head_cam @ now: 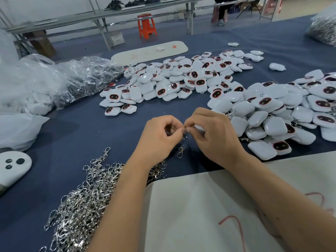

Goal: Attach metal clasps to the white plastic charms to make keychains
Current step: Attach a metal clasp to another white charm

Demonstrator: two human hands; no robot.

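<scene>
Both hands [189, 135] pinched around clasp [185, 134]

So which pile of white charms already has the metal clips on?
The pile of charms on the right, beside the right hand. Silver clasps poke out along its near edge. The middle pile seems to have none; the loose clasps lie separately.

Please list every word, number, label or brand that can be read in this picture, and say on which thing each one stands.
No text can be read here.
White board at the far side of the table: orange-red marks, too small and blurred to read.
White sheet under the forearms: red line marks, not readable as letters.
White charms: dark faces with a red rim, no lettering visible.
</scene>
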